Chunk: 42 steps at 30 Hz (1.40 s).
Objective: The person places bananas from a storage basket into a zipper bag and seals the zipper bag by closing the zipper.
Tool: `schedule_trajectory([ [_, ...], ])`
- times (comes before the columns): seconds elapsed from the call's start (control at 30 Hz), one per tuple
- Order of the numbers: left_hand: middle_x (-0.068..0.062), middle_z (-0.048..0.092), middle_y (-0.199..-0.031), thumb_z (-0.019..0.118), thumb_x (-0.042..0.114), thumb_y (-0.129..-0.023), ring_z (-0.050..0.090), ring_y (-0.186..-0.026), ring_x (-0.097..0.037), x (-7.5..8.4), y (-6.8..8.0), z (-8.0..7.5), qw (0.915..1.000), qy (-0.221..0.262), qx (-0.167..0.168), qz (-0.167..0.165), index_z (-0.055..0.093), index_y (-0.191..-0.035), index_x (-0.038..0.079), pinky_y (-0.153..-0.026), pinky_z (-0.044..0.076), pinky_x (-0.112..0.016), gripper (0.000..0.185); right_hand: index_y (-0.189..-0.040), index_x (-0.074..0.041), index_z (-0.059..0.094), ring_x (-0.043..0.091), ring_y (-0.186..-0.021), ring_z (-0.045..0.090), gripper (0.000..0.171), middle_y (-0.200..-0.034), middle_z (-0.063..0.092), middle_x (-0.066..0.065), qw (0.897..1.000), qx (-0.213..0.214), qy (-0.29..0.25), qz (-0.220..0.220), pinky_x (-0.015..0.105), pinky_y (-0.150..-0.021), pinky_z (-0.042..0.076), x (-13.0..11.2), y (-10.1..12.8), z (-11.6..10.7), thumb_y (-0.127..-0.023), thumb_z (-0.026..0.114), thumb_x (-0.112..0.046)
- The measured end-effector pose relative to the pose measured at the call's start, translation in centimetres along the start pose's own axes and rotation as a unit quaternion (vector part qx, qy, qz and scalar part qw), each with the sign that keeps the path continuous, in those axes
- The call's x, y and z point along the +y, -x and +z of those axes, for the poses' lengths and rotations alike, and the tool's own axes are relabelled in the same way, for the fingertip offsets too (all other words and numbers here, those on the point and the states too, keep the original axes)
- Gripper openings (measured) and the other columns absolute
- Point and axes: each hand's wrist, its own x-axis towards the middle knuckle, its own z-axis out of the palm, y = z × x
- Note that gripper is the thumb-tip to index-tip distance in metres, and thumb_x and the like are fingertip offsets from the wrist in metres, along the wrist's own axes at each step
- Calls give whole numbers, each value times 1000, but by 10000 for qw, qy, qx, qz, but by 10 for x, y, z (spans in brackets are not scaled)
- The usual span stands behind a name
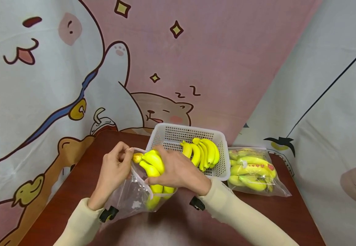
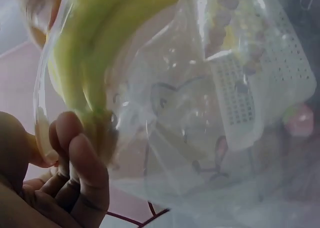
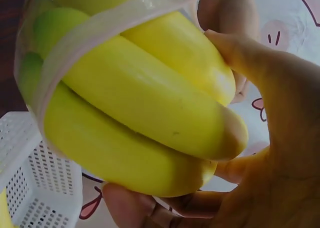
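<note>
A bunch of yellow bananas [image 1: 154,167] is partly inside a clear plastic bag [image 1: 124,196], its upper part sticking out of the opening. My right hand [image 1: 178,169] grips the bunch, with thumb and fingers around its sides; in the right wrist view the bananas [image 3: 145,98] pass under the bag's pale rim [image 3: 75,53]. My left hand [image 1: 116,167] pinches the edge of the bag's mouth on the left. Through the film in the left wrist view, the bananas' stem end [image 2: 97,128] shows close to the left fingers [image 2: 82,163].
Behind my hands stands a white perforated basket [image 1: 190,128] holding more bananas [image 1: 207,153]. To its right lies a filled clear bag of bananas [image 1: 253,171]. Everything rests on a dark red-brown table [image 1: 276,212], and a cartoon-printed cloth [image 1: 214,61] hangs behind.
</note>
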Motion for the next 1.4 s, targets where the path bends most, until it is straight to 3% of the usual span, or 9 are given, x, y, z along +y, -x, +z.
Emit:
schedule_trajectory([
  [0.13, 3, 46, -49, 60, 21, -104, 41, -35, -10, 4, 6, 5, 9995, -130, 190, 235, 56, -91, 17, -35, 34, -24, 14, -147, -27, 40, 15, -85, 60, 84, -97, 63, -2, 9995, -160, -269, -42, 29, -73, 50, 1, -1, 1, -80, 80, -60],
  [0.3, 5, 47, -48, 58, 22, -105, 42, -35, -8, 5, 10, 9, 9988, -170, 291, 342, 55, -92, 16, -35, 34, -23, 14, -153, -18, 37, 16, -97, 59, 79, -112, 62, 0, 9961, -270, -844, -46, 32, -84, 51, 4, -1, 0, -91, 74, -48],
  [0.5, 5, 49, -48, 57, 17, -105, 42, -39, -5, 6, 14, 13, 9974, -81, 338, 634, 55, -94, 12, -36, 33, -19, 12, -136, -11, 52, 13, -81, 61, 67, -98, 65, -1, 9951, 64, -927, 326, 28, -70, 53, 0, 0, 0, -85, 80, -45],
  [0.73, 6, 54, -53, 60, 9, -102, 43, -45, -1, 10, 21, 22, 9915, -37, 501, 1197, 55, -92, 11, -40, 36, -17, 11, -100, -9, 66, 11, -61, 56, 50, -73, 60, -2, 9894, 430, -1177, 734, 25, -54, 47, -2, -5, 7, -80, 82, -52],
  [0.87, 10, 47, -52, 61, 5, -101, 37, -45, 2, 12, 25, 28, 9866, -81, 455, 1564, 55, -92, 9, -40, 31, -16, 11, -107, -7, 62, 12, -53, 51, 59, -63, 52, -2, 9802, 723, -1427, 1168, 25, -49, 43, 0, -9, 12, -77, 84, -54],
  [1.0, 11, 45, -54, 62, 3, -100, 36, -47, 4, 13, 29, 34, 9844, -32, 361, 1719, 55, -92, 9, -40, 30, -15, 12, -118, -7, 56, 12, -53, 51, 69, -65, 54, -1, 9696, 1061, -1678, 1427, 26, -48, 42, 1, -13, 19, -74, 86, -51],
  [1.2, 11, 44, -58, 60, 4, -101, 39, -50, 3, 14, 31, 40, 9850, 36, 79, 1721, 54, -92, 10, -42, 34, -16, 12, -112, -6, 60, 12, -52, 56, 61, -70, 64, 4, 9671, 1128, -1890, 1280, 25, -47, 44, 5, -19, 30, -77, 84, -49],
  [1.4, 6, 53, -59, 54, 10, -106, 46, -46, 1, 14, 25, 36, 9880, 637, -308, 1372, 55, -97, 11, -40, 40, -20, 10, -109, -10, 69, 14, -84, 71, 34, -99, 77, 6, 9758, 890, -1914, 576, 26, -70, 57, 11, -19, 37, -92, 74, -39],
])
